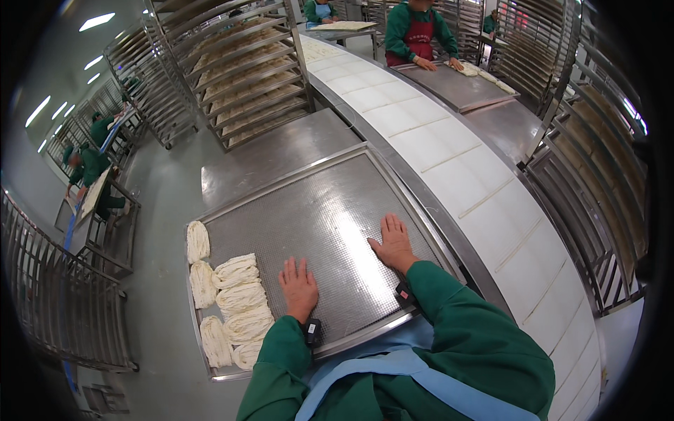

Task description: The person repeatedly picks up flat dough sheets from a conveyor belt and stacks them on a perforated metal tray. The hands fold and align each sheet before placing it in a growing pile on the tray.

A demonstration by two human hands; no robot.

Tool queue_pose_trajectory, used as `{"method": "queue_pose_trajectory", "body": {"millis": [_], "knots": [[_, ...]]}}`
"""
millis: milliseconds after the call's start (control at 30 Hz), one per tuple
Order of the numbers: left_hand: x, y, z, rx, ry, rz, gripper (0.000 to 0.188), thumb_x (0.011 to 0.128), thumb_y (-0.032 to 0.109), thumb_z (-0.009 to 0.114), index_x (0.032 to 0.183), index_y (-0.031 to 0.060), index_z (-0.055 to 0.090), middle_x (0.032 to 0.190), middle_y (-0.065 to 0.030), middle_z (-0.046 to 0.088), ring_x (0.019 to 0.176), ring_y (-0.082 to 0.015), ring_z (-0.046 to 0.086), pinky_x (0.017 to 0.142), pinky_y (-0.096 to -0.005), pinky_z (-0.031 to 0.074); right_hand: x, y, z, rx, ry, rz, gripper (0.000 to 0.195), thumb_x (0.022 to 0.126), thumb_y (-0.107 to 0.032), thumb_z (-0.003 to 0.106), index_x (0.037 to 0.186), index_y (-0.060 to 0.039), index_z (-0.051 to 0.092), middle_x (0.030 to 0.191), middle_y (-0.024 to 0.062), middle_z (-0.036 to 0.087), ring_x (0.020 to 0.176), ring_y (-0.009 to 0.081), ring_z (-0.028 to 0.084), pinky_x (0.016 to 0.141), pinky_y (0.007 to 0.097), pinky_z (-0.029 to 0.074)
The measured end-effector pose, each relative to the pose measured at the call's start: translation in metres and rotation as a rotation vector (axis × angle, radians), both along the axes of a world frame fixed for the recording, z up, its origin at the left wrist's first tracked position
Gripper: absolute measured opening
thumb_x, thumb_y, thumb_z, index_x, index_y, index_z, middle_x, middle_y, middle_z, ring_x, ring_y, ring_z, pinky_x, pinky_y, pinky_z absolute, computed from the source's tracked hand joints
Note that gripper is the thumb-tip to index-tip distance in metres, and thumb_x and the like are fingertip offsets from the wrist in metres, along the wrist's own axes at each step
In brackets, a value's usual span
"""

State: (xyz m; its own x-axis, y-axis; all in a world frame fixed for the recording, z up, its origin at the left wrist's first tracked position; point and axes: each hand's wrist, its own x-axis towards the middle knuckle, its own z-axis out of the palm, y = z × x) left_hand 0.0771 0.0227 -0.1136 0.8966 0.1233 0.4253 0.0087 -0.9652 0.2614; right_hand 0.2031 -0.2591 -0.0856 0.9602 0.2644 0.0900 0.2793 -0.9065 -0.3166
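My left hand (298,289) lies palm down on a metal mesh tray (295,221), holding nothing, with its fingers slightly apart. It is just right of several pale bundles of noodle-like strands (241,297), which are laid in two columns along the tray's left side. One bundle (198,241) sits alone at the far left corner. My right hand (394,244) also rests flat and bare on the mesh, thumb spread, near the tray's right edge. Part of the nearest bundles is hidden by my left sleeve.
A white conveyor belt (447,142) with thin cross ridges curves past the tray's right side. Beyond the tray is a steel tabletop (284,147) and a wheeled rack (253,79) of filled trays. Across the belt, a person in a red apron (418,34) handles similar bundles. Another rack (590,173) stands right.
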Motion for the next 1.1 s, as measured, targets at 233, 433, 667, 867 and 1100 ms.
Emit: {"method": "queue_pose_trajectory", "body": {"millis": [233,433,667,867,1100], "knots": [[-0.0015,-0.0006,0.0055,-0.02,0.076,0.002,0.046,0.096,0.025,0.049,0.138,0.0072,0.051,0.15,-0.02,0.039,0.142,-0.0357,0.031,0.116,-0.0538,0.018,0.0006,0.0,-0.0007,0.005,-0.03,0.002,0.083,0.093,-0.052,0.052,0.147,0.0072,0.031,0.156,0.0262,0.025,0.147,0.037,0.018,0.12,0.0466,0.012],[-0.0014,0.0,0.0061,-0.02,0.087,0.005,0.047,0.097,0.026,0.048,0.14,0.007,0.049,0.15,-0.0203,0.038,0.142,-0.0355,0.03,0.117,-0.0539,0.017,0.0001,0.0006,0.0046,-0.036,0.015,-0.002,0.082,0.096,-0.054,0.045,0.149,0.0068,0.028,0.158,0.0249,0.021,0.149,0.0351,0.014,0.121,0.0445,0.009],[-0.0028,-0.0007,0.0058,0.009,0.055,0.005,0.045,0.095,0.024,0.051,0.136,0.0054,0.052,0.148,-0.0214,0.041,0.141,-0.0364,0.033,0.115,-0.0544,0.02,0.0005,0.0007,0.0005,-0.033,-0.008,-0.001,0.081,0.096,-0.053,0.045,0.148,0.007,0.03,0.158,0.0249,0.022,0.148,0.0357,0.016,0.121,0.0446,0.01],[-0.004,0.0,0.0075,0.029,0.032,-0.006,0.044,0.095,0.024,0.051,0.134,0.005,0.053,0.147,-0.0216,0.041,0.14,-0.0367,0.034,0.114,-0.0548,0.022,-0.0002,-0.0001,0.0012,-0.017,-0.029,0.014,0.082,0.096,-0.054,0.046,0.147,0.0078,0.03,0.156,0.0254,0.024,0.147,0.0368,0.018,0.121,0.0452,0.01],[-0.0018,-0.0005,0.0079,0.021,0.052,-0.004,0.045,0.095,0.024,0.051,0.136,0.0054,0.052,0.148,-0.0212,0.041,0.14,-0.0367,0.033,0.115,-0.0547,0.021,-0.0003,0.0004,0.0051,-0.002,0.017,0.003,0.082,0.096,-0.053,0.046,0.149,0.0075,0.028,0.158,0.0254,0.021,0.149,0.0359,0.014,0.121,0.0451,0.009]]}}
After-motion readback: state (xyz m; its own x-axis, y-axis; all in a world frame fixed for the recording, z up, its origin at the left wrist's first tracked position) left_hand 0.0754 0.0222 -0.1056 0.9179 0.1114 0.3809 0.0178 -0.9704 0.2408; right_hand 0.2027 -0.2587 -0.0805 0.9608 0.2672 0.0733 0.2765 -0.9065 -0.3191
